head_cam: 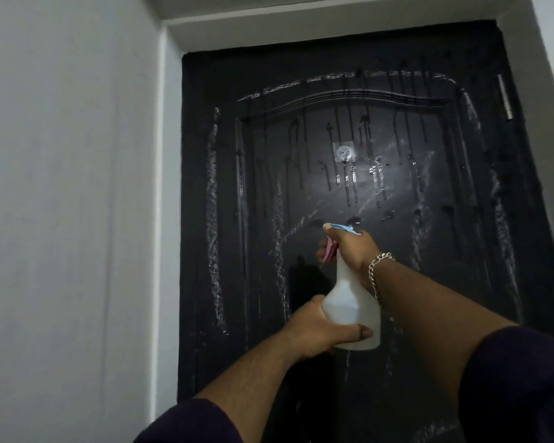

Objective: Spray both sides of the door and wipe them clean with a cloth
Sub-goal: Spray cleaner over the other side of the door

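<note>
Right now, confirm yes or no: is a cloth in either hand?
No: both the left hand and right hand hold only the spray bottle.

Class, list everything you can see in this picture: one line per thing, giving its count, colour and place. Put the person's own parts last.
door: one, black, wet with drip streaks, centre, shut in its frame
adhesive hook: one, clear, upper middle of the door
hinge: one, silver, door's upper right edge
walls: white, left and right of the door
spray bottle: one, white with blue top and pink trigger, before the door
bracelet: one, silver chain, right wrist
left hand: grips the bottle's base
right hand: grips the spray head
sleeves: two, dark, bottom edge
</note>
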